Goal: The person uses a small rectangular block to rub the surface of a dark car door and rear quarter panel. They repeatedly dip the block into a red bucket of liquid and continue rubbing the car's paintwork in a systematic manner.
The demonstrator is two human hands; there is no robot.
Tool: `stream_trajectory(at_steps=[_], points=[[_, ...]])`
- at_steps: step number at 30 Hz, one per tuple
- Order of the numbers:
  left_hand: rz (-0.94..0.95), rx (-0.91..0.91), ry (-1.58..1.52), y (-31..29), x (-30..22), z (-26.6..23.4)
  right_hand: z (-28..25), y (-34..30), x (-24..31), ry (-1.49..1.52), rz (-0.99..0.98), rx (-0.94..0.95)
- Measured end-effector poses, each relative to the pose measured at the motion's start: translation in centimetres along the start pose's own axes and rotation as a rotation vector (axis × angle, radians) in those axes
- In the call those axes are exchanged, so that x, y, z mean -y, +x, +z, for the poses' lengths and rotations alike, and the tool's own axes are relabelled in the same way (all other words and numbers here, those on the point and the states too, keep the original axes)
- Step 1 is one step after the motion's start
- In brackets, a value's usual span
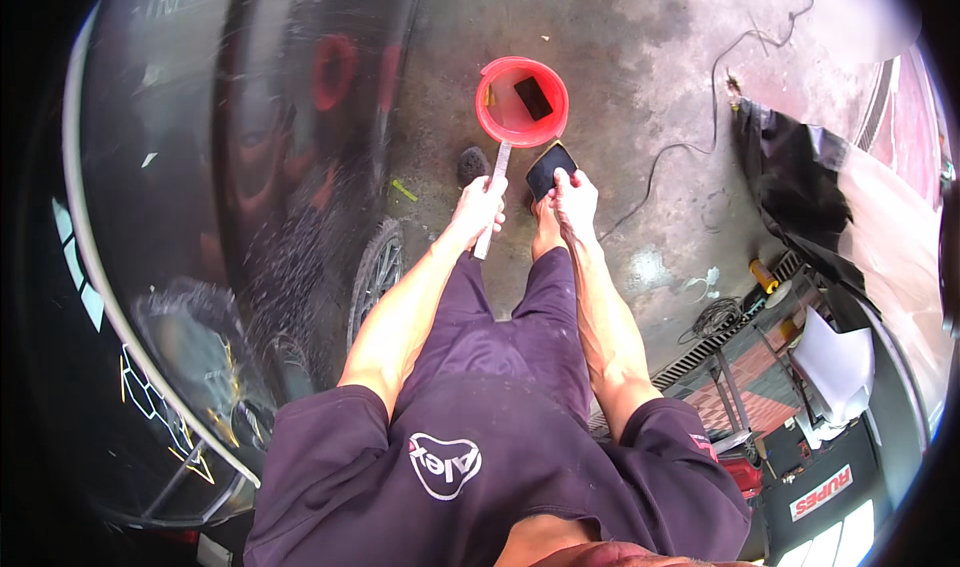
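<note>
A: In the head view, what did the left hand (480,210) have?

B: It gripped a long, pale, narrow strip (502,159), the fingers wrapped around its middle. The far end reached the near rim of a red bucket (484,117), though whether the two touched could not be told.

A: And the right hand (574,205)?

B: That one pinched a flat black pad (546,170) by its near edge, thumb on top. The pad was tilted, with a yellowish edge, and its far corner lay close to the bucket's rim.

A: Was there anything in the bucket?

B: A dark rectangular block (533,98) sat toward the right side, and something small and yellow showed at the left wall.

A: What stood around them?

B: A glossy dark car panel (300,167) beaded with drops rose on the left, above a spoked wheel (377,265). A thin dark cable (714,117) wound across the stained floor (640,97) on the right.
</note>
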State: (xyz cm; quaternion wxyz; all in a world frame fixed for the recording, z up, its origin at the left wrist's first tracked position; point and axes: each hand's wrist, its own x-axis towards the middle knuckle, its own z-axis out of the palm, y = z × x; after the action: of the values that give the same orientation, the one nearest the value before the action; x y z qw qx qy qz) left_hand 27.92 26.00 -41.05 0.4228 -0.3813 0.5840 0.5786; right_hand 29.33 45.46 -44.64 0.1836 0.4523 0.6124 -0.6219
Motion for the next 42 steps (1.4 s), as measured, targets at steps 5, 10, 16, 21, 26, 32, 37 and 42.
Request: stream_trajectory(at_steps=[5, 10, 16, 21, 26, 32, 37, 42], points=[[-0.098, -0.028, -0.054, 10.0, -0.2, 1.2, 1.2, 7.6, -2.8, 0.109, -0.012, 0.011], [-0.043, -0.088, -0.171, 20.9, -0.5, 4.0, 4.0, 17.6, -6.1, 0.04, 0.061, 0.027], [-0.024, -0.047, -0.316, 34.1, 0.2, 5.1, 8.3, 29.1, -11.1, 0.071, -0.037, 0.063], [0.005, -0.159, -0.148, 42.0, 3.3, 5.8, 11.7, 36.2, -14.3, 0.089, 0.378, 0.105], [0.06, -0.169, -0.056, 45.6, 4.7, 6.1, 13.2, 41.4, -20.7, 0.235, 0.413, 0.006], [0.09, -0.133, -0.301, 32.7, 1.5, 4.5, 8.6, 31.9, -12.2, -0.139, 0.112, 0.052], [0.437, -0.287, 0.256, 21.8, 2.7, 2.2, 4.6, 20.5, -4.0, -0.1, -0.12, 0.007], [0.252, -0.288, 0.036, 14.0, -0.6, 1.5, 0.6, 15.5, 2.9, -0.082, -0.122, 0.036]])
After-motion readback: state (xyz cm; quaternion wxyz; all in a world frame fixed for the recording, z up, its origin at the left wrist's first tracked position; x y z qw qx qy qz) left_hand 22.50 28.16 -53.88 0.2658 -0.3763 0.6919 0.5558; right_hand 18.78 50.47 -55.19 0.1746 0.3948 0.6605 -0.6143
